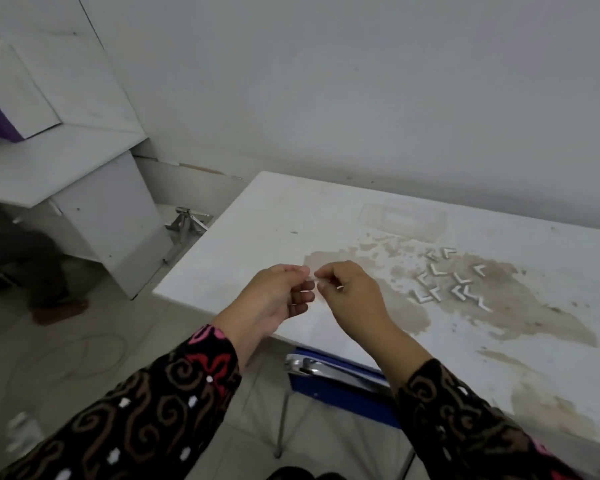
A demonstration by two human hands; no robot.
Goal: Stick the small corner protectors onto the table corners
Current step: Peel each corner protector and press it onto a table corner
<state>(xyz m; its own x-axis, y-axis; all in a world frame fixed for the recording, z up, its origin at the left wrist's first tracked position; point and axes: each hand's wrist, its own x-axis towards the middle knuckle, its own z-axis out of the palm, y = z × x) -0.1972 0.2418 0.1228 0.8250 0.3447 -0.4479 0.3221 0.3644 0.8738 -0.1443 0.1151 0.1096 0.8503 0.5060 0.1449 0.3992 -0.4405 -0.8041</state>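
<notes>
A white table (264,233) with brown stains fills the right half of the view. Its near left corner (155,292) is bare. Several small white L-shaped corner protectors (447,282) lie in a loose heap on the stained patch. My left hand (278,299) and my right hand (350,296) meet above the table's front edge, fingertips pinched together on one small pale corner protector (314,276). The piece is mostly hidden by my fingers. Both sleeves are dark with a swirl pattern.
A blue chair (340,382) with a chrome frame stands under the table's front edge. A white cabinet (111,216) and a folded metal stand (187,223) are to the left. A person's leg and shoe (49,306) show at far left. A wall runs behind the table.
</notes>
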